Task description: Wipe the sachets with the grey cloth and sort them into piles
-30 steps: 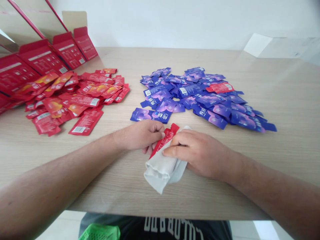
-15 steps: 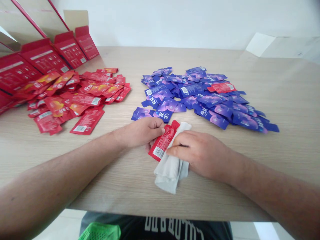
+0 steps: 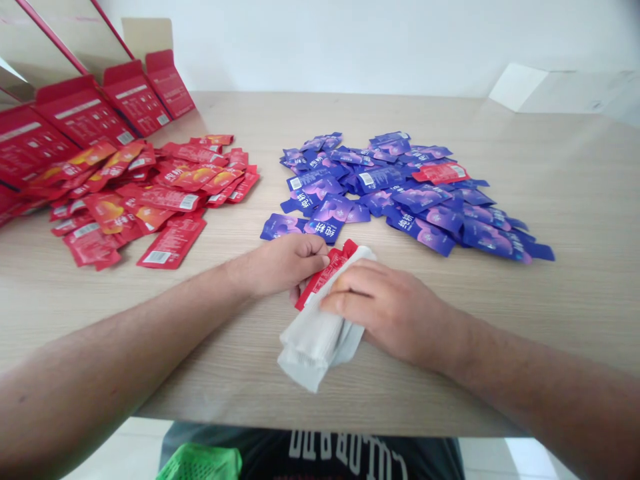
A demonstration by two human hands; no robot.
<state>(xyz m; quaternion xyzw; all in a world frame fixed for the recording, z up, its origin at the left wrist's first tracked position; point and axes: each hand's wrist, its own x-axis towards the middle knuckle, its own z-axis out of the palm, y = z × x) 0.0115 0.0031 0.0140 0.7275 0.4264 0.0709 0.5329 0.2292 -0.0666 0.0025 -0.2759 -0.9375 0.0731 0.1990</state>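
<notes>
My left hand (image 3: 293, 265) is closed on the left edge of a red sachet (image 3: 320, 279), its thumb near the top. A folded white cloth (image 3: 315, 340) lies over the right side of that sachet and covers most of its barcode end. My right hand (image 3: 383, 307) pinches the cloth against the sachet, with the thumb and fingers bent. Just beyond my left hand lie purple sachets (image 3: 327, 230) at the near side of a pile.
A heap of red sachets (image 3: 170, 198) lies at the left, before open red boxes (image 3: 85, 110). One red sachet (image 3: 440, 173) rests on the purple pile. A white box (image 3: 545, 90) stands back right. A green basket (image 3: 200, 463) is below the table edge.
My right hand has moved slightly left with the cloth. The cloth's lower end has swung left and now covers more of the red sachet. My left hand has stayed nearly still.
</notes>
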